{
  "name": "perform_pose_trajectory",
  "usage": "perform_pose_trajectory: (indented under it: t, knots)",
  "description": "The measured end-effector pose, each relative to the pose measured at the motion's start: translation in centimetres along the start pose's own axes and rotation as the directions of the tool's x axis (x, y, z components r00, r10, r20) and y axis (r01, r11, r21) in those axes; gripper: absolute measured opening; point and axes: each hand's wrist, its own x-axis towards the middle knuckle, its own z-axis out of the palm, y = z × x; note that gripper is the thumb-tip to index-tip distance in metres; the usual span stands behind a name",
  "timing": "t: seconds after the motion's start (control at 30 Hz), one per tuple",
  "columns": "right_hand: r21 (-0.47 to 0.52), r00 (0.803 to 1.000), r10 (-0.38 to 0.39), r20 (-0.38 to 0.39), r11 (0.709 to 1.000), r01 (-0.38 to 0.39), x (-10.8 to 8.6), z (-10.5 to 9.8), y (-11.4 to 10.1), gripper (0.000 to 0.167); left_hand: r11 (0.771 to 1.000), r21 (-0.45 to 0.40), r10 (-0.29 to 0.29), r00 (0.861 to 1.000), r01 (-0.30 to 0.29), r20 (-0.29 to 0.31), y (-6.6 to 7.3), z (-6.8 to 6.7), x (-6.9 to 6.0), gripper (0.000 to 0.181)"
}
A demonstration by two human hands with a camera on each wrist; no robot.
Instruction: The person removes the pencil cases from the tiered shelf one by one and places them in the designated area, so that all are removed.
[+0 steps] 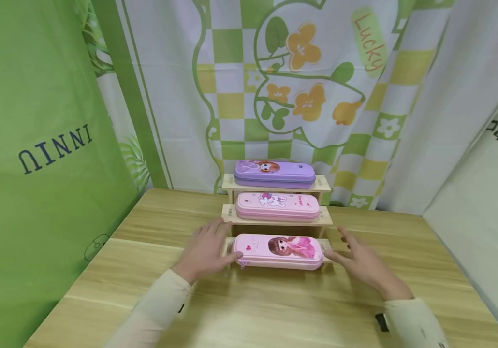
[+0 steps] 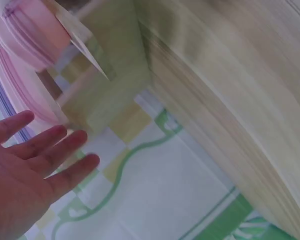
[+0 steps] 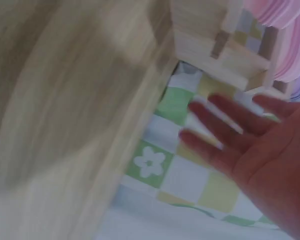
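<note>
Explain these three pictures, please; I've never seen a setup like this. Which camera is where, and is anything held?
No machine here: just a person's bare left hand and right hand. The wide picture comes from a camera on the head, looking forward and down; the other two come from cameras on the wrists. On the wooden table stands a stepped wooden rack: purple case on top, pink rabbit case in the middle, pink doll case on the lowest step. The hands flank that lowest case, fingers extended, gripping nothing; whether a thumb touches it is hard to tell.
</note>
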Motion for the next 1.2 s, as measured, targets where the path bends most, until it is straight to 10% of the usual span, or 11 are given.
perform_pose_trajectory:
  t: [0.3, 0.6, 1.2]
  knots:
    - [0.247, 0.992, -0.116, 0.049, 0.964, 0.1, 1.8, 1.2, 1.8, 0.09, 0.99, -0.023, 0.135, 0.979, -0.14, -0.152, 2.0, 2.0, 1.5, 0.064]
    - [0.34, 0.986, -0.164, 0.028, 0.929, 0.145, 2.5, 2.4, 2.6, 0.069, 0.987, -0.078, 0.143, 0.99, -0.144, -0.015, 2.9, 2.9, 1.8, 0.075]
    - [0.366, 0.992, -0.113, -0.058, 0.922, 0.127, 2.3, 3.6, 2.7, 0.06, 0.97, -0.192, 0.138, 0.988, -0.149, -0.07, 2.7, 3.5, 2.0, 0.069]
